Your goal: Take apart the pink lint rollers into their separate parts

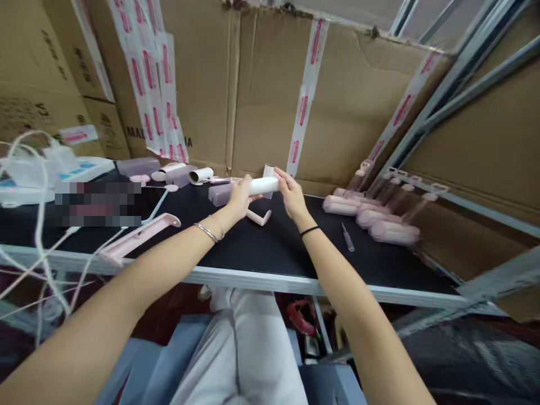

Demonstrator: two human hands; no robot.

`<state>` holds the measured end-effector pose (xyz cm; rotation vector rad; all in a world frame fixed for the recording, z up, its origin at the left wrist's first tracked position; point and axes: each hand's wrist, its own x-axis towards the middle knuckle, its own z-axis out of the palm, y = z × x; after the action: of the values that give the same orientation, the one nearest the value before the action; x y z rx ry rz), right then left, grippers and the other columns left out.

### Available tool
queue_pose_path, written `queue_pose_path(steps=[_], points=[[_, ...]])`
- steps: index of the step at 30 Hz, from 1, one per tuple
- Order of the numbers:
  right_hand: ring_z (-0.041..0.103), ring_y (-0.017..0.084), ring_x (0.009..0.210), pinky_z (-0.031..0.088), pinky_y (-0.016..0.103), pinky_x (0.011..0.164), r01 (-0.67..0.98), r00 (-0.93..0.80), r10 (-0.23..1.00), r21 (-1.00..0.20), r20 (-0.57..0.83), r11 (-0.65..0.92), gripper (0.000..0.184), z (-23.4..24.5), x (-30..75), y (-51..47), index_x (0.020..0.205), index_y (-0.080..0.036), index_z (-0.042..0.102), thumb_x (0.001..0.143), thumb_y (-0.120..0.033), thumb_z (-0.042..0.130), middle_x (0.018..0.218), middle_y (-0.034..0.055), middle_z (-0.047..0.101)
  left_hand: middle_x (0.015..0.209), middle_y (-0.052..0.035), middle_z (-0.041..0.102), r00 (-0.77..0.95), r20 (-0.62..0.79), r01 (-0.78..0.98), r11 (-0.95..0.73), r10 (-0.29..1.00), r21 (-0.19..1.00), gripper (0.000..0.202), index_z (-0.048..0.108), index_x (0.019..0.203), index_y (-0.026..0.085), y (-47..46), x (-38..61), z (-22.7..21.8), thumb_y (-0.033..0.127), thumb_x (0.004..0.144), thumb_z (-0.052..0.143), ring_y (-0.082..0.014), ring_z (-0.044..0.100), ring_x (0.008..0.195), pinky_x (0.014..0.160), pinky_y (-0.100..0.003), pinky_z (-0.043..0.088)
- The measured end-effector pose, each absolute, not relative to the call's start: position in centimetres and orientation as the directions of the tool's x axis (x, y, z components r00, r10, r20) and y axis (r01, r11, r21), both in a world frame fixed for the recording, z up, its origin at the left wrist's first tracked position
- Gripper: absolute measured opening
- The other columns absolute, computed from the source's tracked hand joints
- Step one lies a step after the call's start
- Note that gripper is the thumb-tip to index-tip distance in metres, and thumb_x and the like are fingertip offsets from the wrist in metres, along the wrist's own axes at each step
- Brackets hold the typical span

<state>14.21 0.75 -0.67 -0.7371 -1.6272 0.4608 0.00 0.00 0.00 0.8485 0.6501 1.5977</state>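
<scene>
Left grip point(240, 197) and right grip point(292, 195) pinch a white cylinder point(264, 185), well inside the table edge point(261, 278).

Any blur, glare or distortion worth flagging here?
Head view: the held white tube looks washed out; a pixelated patch masks detail at left; print on the far-left cardboard is soft; apparent wide-angle distortion stretches the right forearm toward the bottom edge.

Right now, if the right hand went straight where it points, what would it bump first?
Past the white tube the right hand holds, probably the small white piece behind, then the cardboard; depth is unclear.
</scene>
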Motion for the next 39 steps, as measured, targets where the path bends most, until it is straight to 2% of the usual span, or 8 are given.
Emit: queue_pose_path(steps=[11, 19, 23, 26, 28, 32, 34, 39], points=[[0.022, 0.023, 0.136, 0.030, 0.040, 0.106, 0.397, -0.239, 0.629, -0.517, 0.740, 0.758, 0.082, -0.9, 13.4, 0.0, 0.143, -0.023, 0.021, 0.076, -0.062, 0.050, 0.149, 0.0075, 0.021, 0.077, -0.0047, 0.061, -0.059, 0.016, -0.723, -0.054, 0.998, 0.688, 0.013, 0.049, 0.081, 0.016, 0.2, -0.4, 0.6, 0.026, 0.088, 0.044, -0.0160, 0.062, 0.074, 0.065, -0.027, 0.052], [0.017, 0.024, 0.137, 0.024, 0.043, 0.108, 0.394, -0.263, 0.638, -0.523, 0.724, 0.756, 0.088, -0.8, 13.4, -0.6, 0.144, -0.023, 0.016, 0.074, -0.062, 0.053, 0.150, 0.0083, 0.016, 0.080, -0.0043, 0.060, -0.011, 0.147, -0.689, -0.114, 0.989, 0.716, 0.012, 0.047, 0.084, 0.017, 0.3, -0.5, 0.0, 0.027, 0.089, 0.043, -0.0171, 0.061, 0.085, 0.075, -0.032, 0.052], [0.025, 0.025, 0.134, 0.030, 0.042, 0.105, 0.329, -0.202, 0.668, -0.593, 0.716, 0.735, 0.087, -1.0, 13.2, -0.7, 0.141, -0.024, 0.022, 0.071, -0.058, 0.060, 0.149, 0.0094, 0.019, 0.089, -0.0066, 0.059, 0.047, 0.226, -0.619, -0.149, 0.973, 0.771, 0.013, 0.045, 0.087, 0.016, 0.1, -0.2, -0.2, 0.027, 0.090, 0.039, -0.0160, 0.060, 0.085, 0.077, -0.033, 0.051], [0.044, 0.022, 0.119, 0.043, 0.038, 0.094, 0.138, -0.039, 0.718, -0.708, 0.695, 0.693, 0.085, -1.1, 12.8, -0.5, 0.138, -0.028, 0.022, 0.068, -0.054, 0.063, 0.142, 0.0098, 0.030, 0.110, -0.0115, 0.054, 0.136, 0.359, -0.410, -0.277, 0.923, 0.869, 0.019, 0.043, 0.102, 0.016, -0.1, 0.0, -0.4, 0.029, 0.088, 0.041, -0.0174, 0.059, 0.092, 0.081, -0.036, 0.049], [0.053, 0.018, 0.105, 0.050, 0.035, 0.083, -0.009, 0.087, 0.772, -0.774, 0.630, 0.633, 0.081, -1.1, 12.8, -0.3, 0.134, -0.029, 0.022, 0.068, -0.051, 0.064, 0.130, 0.0084, 0.042, 0.121, -0.0152, 0.049, 0.227, 0.499, -0.099, -0.490, 0.836, 0.866, 0.037, 0.038, 0.115, 0.015, -0.1, -0.2, -0.5, 0.031, 0.084, 0.049, -0.0209, 0.055, 0.101, 0.087, -0.040, 0.046], [0.056, 0.015, 0.090, 0.051, 0.028, 0.069, -0.090, 0.280, 0.809, -0.825, 0.517, 0.558, 0.066, -0.7, 13.3, 0.2, 0.121, -0.028, 0.030, 0.067, -0.043, 0.063, 0.107, 0.0031, 0.051, 0.133, -0.0154, 0.042, 0.552, 0.594, 0.506, -0.801, 0.585, 0.320, 0.067, 0.034, 0.130, 0.015, 0.4, -1.7, -0.6, 0.031, 0.072, 0.063, -0.0278, 0.036, 0.124, 0.104, -0.044, 0.025], [0.056, 0.014, 0.087, 0.051, 0.027, 0.066, -0.071, 0.360, 0.785, -0.825, 0.503, 0.561, 0.061, -0.6, 13.6, 0.3, 0.115, -0.027, 0.031, 0.065, -0.039, 0.064, 0.104, 0.0023, 0.050, 0.136, -0.0153, 0.040, 0.557, 0.521, 0.703, -0.701, 0.647, 0.118, 0.068, 0.035, 0.132, 0.015, 1.0, -2.7, -0.7, 0.030, 0.072, 0.062, -0.0312, 0.028, 0.129, 0.106, -0.048, 0.018], [0.056, 0.011, 0.078, 0.051, 0.026, 0.061, -0.049, 0.448, 0.753, -0.827, 0.482, 0.559, 0.056, -0.5, 13.4, 0.3, 0.107, -0.026, 0.028, 0.065, -0.038, 0.063, 0.105, 0.0029, 0.049, 0.129, -0.0212, 0.046, 0.255, 0.403, 0.957, -0.290, 0.879, 0.027, 0.057, 0.045, 0.125, 0.008, 2.9, -5.3, -1.1, 0.033, 0.076, 0.057, -0.0364, 0.040, 0.120, 0.097, -0.050, 0.027]])
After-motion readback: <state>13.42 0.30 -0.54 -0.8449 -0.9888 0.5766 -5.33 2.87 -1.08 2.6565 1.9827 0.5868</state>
